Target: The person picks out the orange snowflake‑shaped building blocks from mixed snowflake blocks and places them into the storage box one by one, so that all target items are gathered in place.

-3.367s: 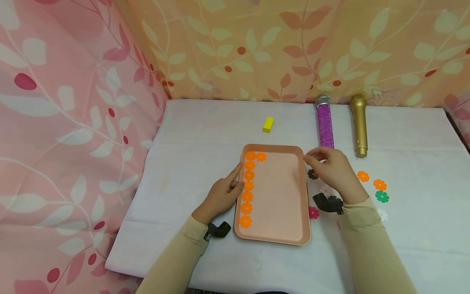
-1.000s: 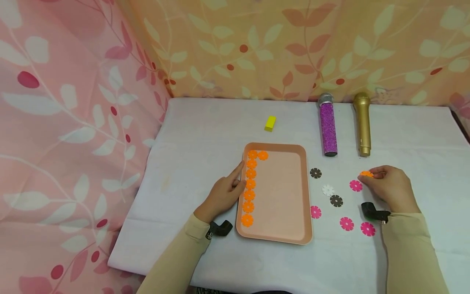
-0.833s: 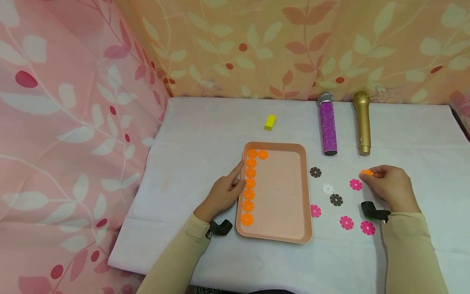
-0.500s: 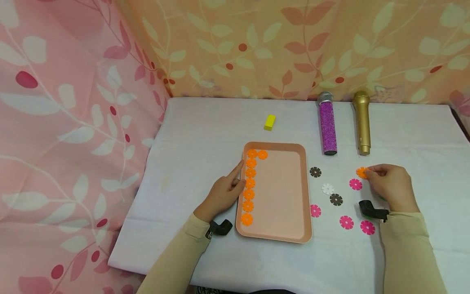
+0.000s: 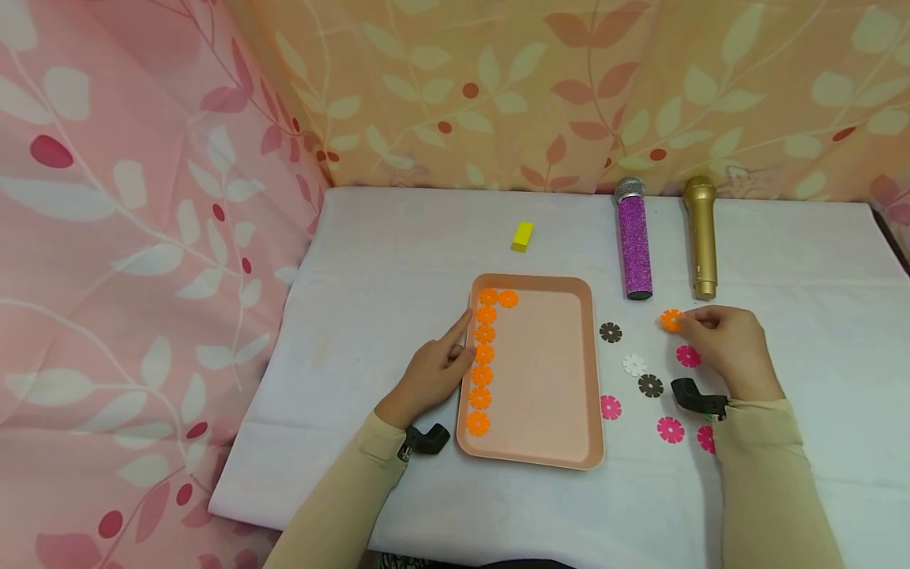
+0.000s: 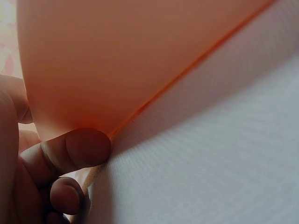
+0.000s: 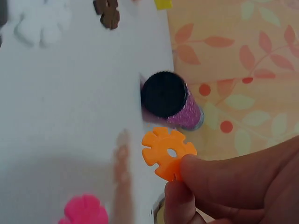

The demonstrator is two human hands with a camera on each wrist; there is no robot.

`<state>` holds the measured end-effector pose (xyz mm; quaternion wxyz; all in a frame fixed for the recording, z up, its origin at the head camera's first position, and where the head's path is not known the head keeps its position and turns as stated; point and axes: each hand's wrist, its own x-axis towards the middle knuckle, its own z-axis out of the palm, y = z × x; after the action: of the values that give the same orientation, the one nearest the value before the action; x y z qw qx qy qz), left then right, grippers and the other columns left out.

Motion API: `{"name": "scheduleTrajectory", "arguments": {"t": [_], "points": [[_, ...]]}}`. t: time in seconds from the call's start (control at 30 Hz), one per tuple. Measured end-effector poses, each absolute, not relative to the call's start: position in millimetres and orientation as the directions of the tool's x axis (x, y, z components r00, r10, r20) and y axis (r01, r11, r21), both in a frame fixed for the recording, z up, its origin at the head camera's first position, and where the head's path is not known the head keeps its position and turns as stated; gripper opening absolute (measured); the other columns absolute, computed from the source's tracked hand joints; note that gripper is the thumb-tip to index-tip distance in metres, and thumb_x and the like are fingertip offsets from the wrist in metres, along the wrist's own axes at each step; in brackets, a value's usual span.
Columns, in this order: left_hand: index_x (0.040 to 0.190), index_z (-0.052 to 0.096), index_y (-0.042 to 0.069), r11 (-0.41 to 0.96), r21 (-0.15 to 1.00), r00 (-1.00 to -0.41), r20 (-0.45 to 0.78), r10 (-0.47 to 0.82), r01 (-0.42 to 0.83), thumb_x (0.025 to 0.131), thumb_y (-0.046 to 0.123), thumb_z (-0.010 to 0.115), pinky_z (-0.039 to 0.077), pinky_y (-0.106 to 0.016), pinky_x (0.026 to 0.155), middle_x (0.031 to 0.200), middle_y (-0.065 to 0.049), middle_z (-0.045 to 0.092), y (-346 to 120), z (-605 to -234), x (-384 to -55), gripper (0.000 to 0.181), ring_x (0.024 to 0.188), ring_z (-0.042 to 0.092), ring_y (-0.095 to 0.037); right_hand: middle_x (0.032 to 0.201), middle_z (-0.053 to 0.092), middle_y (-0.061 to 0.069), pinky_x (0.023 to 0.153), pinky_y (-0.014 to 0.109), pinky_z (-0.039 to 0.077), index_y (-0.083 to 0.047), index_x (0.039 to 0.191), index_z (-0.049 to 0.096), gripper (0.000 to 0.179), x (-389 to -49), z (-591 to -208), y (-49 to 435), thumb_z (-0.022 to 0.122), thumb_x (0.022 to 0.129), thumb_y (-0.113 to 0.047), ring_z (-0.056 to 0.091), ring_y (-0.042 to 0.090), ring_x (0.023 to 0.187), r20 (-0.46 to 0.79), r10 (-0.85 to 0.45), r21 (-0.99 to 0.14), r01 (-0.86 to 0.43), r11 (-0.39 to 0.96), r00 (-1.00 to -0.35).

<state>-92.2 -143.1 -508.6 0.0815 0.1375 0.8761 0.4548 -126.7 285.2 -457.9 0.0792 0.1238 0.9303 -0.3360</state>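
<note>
Between thumb and finger my right hand (image 5: 735, 344) pinches an orange flower-shaped plastic disc (image 7: 161, 149), raised over the white cloth. My left hand (image 5: 430, 375) holds the left rim of a peach-coloured tray (image 5: 543, 379); in the left wrist view its fingers (image 6: 88, 147) press against the tray's outer wall (image 6: 117, 56). Inside the tray, several orange discs (image 5: 483, 354) form a column along the left side, with one more beside the top one. Right of the tray lie pink discs (image 5: 671, 430), dark discs (image 5: 650, 386) and a white disc (image 5: 634, 365). The right forearm partly hides other discs.
A purple glittery microphone (image 5: 635, 245) and a gold microphone (image 5: 702, 245) lie at the back right. Behind the tray is a small yellow block (image 5: 522, 236). Patterned fabric (image 5: 455, 95) stands along the table's back and left sides.
My right hand has gone from the tray's right edge to the scattered discs, picked up an orange one and now carries it leftward. The left hand stays at the tray.
</note>
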Motion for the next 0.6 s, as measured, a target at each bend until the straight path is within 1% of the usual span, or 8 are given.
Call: {"name": "scheduleTrajectory", "arguments": {"t": [0.1, 0.2, 0.3, 0.43, 0.53, 0.6], "points": [[0.168, 0.03, 0.021, 0.547, 0.82, -0.949, -0.015, 0.316, 0.17, 0.108, 0.027, 0.053, 0.022, -0.024, 0.05, 0.055, 0.01, 0.041, -143, -509, -93, 0.065, 0.046, 0.024, -0.005, 0.089, 0.07, 0.016, 0.057, 0.031, 0.046, 0.01, 0.119, 0.071, 0.047, -130, -456, 277, 0.058, 0.104, -0.032, 0.056, 0.022, 0.071, -0.205, 0.153, -0.617, 0.249, 0.747, -0.967], [0.168, 0.03, 0.022, 0.544, 0.821, -0.948, -0.012, 0.318, 0.172, 0.108, 0.028, 0.053, 0.022, -0.024, 0.049, 0.055, 0.009, 0.042, -144, -510, -93, 0.065, 0.046, 0.024, -0.004, 0.091, 0.069, 0.018, 0.057, 0.031, 0.046, 0.01, 0.118, 0.071, 0.046, -133, -454, 269, 0.059, 0.104, -0.033, 0.056, 0.023, 0.072, -0.188, 0.141, -0.624, 0.23, 0.747, -0.972], [0.168, 0.029, 0.023, 0.542, 0.823, -0.947, -0.012, 0.32, 0.172, 0.108, 0.028, 0.053, 0.022, -0.024, 0.049, 0.056, 0.009, 0.042, -144, -511, -94, 0.065, 0.046, 0.024, -0.003, 0.091, 0.07, 0.017, 0.056, 0.031, 0.046, 0.008, 0.116, 0.073, 0.044, -137, -451, 259, 0.061, 0.103, -0.033, 0.055, 0.021, 0.07, -0.162, 0.137, -0.634, 0.209, 0.745, -0.977], [0.168, 0.029, 0.023, 0.541, 0.822, -0.947, -0.011, 0.322, 0.175, 0.108, 0.029, 0.053, 0.022, -0.024, 0.049, 0.056, 0.009, 0.042, -144, -512, -94, 0.065, 0.046, 0.024, -0.002, 0.098, 0.07, 0.019, 0.058, 0.031, 0.045, 0.007, 0.117, 0.073, 0.045, -141, -445, 247, 0.061, 0.104, -0.034, 0.054, 0.023, 0.075, -0.156, 0.12, -0.649, 0.194, 0.736, -0.98], [0.168, 0.029, 0.023, 0.542, 0.822, -0.947, -0.011, 0.322, 0.175, 0.108, 0.029, 0.053, 0.022, -0.024, 0.049, 0.056, 0.009, 0.041, -144, -513, -94, 0.065, 0.046, 0.024, -0.002, 0.108, 0.068, 0.025, 0.062, 0.031, 0.045, 0.007, 0.118, 0.073, 0.046, -144, -441, 236, 0.06, 0.104, -0.036, 0.052, 0.028, 0.084, -0.168, 0.104, -0.658, 0.19, 0.729, -0.98], [0.168, 0.029, 0.023, 0.541, 0.823, -0.947, -0.011, 0.322, 0.174, 0.108, 0.029, 0.053, 0.022, -0.024, 0.049, 0.056, 0.009, 0.041, -144, -513, -94, 0.065, 0.046, 0.024, -0.003, 0.108, 0.069, 0.025, 0.064, 0.031, 0.045, 0.007, 0.118, 0.073, 0.045, -147, -440, 229, 0.061, 0.104, -0.035, 0.052, 0.029, 0.086, -0.162, 0.097, -0.67, 0.182, 0.72, -0.982]]}}
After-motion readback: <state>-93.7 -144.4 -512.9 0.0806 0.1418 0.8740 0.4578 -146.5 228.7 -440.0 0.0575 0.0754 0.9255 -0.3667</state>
